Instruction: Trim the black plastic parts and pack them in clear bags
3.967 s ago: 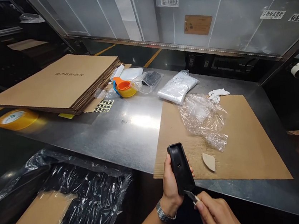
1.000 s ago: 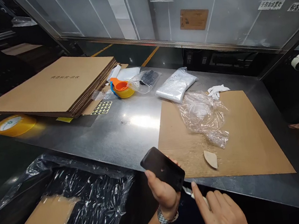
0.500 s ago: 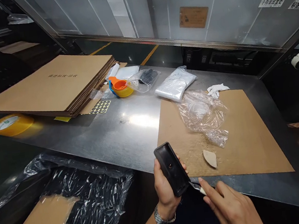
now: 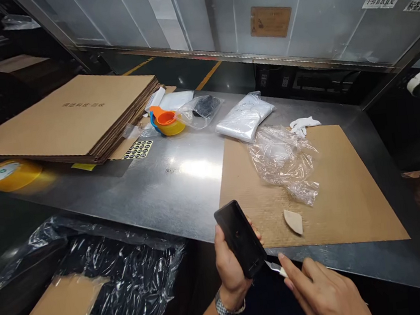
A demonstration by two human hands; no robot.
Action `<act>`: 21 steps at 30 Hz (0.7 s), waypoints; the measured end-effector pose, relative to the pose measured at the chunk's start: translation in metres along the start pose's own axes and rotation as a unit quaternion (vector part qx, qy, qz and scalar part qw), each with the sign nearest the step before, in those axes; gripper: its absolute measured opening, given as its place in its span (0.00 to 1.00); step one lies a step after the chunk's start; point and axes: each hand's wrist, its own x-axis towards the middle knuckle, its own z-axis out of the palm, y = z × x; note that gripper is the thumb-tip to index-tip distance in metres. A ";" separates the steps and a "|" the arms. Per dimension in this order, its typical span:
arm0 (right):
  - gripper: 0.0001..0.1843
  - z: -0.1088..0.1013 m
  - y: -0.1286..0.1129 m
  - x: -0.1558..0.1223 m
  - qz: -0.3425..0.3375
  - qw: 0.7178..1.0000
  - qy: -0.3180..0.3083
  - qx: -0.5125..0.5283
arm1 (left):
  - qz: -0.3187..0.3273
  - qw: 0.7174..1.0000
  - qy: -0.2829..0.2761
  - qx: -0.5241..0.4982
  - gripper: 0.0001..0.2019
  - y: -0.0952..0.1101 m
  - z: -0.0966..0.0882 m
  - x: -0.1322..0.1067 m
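Observation:
A black, shallow, box-like plastic part (image 4: 240,240) lies tilted in my left hand (image 4: 230,266), whose fingers wrap round its sides with the hollow face towards me. My right hand (image 4: 319,286) grips the pale handle of a small knife (image 4: 275,267). Its metal blade meets the lower right edge of the black part. Beyond my hands, a beige wedge-shaped piece (image 4: 294,222) rests on a cardboard sheet (image 4: 351,202). Most of the knife's handle is hidden inside my right hand.
Crumpled clear plastic (image 4: 284,156), a white glove (image 4: 304,125) and a packet of plastic bags (image 4: 245,118) lie farther back. To the left are stacked cardboard (image 4: 61,119), tape rolls (image 4: 168,124) and a plastic-lined bin (image 4: 132,277) below the metal table (image 4: 153,189).
The black part has tipped slightly, so its inside looks darker and its central hole is fainter. More of the knife blade shows at its edge. Both hands keep their grip.

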 end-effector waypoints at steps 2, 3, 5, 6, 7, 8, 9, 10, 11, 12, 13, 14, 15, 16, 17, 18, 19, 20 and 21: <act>0.18 0.000 0.000 0.000 0.002 1.000 -0.001 0.001 | 0.004 1.000 -0.002 0.000 0.24 0.000 0.000 0.000; 0.18 0.000 0.000 0.000 0.003 1.000 -0.001 0.002 | 0.004 1.000 -0.004 -0.002 0.24 0.000 -0.001 0.000; 0.18 0.000 0.000 -0.001 0.004 1.000 -0.001 0.005 | 0.003 1.000 -0.005 -0.005 0.24 -0.001 -0.001 0.000; 0.18 0.001 0.001 -0.001 0.004 1.000 -0.002 0.005 | 0.003 1.000 -0.004 -0.007 0.24 -0.001 -0.002 0.000; 0.18 0.001 0.001 -0.001 0.004 1.000 -0.002 0.006 | 0.003 1.000 -0.003 -0.007 0.24 -0.001 -0.002 0.000; 0.18 0.002 0.001 -0.002 0.003 1.000 -0.002 0.005 | 0.002 1.000 -0.002 -0.007 0.24 -0.002 -0.002 0.000; 0.18 0.002 0.001 -0.002 0.003 1.000 -0.002 0.004 | 0.001 1.000 0.000 -0.006 0.23 -0.002 -0.002 -0.001; 0.18 0.003 0.001 -0.003 0.003 1.000 -0.001 0.002 | 0.001 1.000 0.003 -0.003 0.24 -0.002 -0.002 -0.001; 0.18 0.004 0.001 -0.003 0.003 1.000 0.000 -0.001 | 0.000 1.000 0.007 0.001 0.24 -0.002 -0.002 -0.001; 0.18 0.005 0.001 -0.004 0.004 1.000 0.002 -0.006 | 0.000 1.000 0.014 0.006 0.24 -0.003 -0.001 -0.001; 0.18 0.006 0.001 -0.004 0.005 1.000 0.002 -0.013 | 0.000 1.000 0.021 0.010 0.24 -0.003 0.000 -0.001; 0.18 0.006 0.001 -0.005 0.006 1.000 0.002 -0.021 | 0.002 1.000 0.027 0.015 0.24 -0.003 0.000 -0.001; 0.18 0.007 0.001 -0.005 0.007 0.999 0.004 -0.031 | 0.004 0.999 0.033 0.020 0.23 -0.003 0.001 -0.001; 0.17 0.007 0.001 -0.005 0.007 0.999 0.005 -0.042 | 0.004 0.999 0.036 0.025 0.23 -0.003 0.002 -0.001; 0.17 0.008 0.001 -0.005 0.007 0.999 0.009 -0.052 | 0.003 0.999 0.039 0.031 0.22 -0.003 0.002 0.000; 0.17 0.008 0.001 -0.005 0.008 0.998 0.015 -0.059 | -0.001 0.998 0.042 0.038 0.22 -0.003 0.002 0.000; 0.17 0.007 0.001 -0.004 0.008 0.998 0.022 -0.058 | -0.010 0.998 0.046 0.045 0.22 -0.002 0.003 0.001; 0.16 0.007 0.002 -0.002 0.007 0.998 0.029 -0.048 | -0.027 0.997 0.050 0.054 0.23 -0.001 0.003 0.002; 0.16 0.006 0.003 -0.001 0.004 0.999 0.036 -0.030 | -0.049 0.995 0.052 0.063 0.24 0.000 0.002 0.002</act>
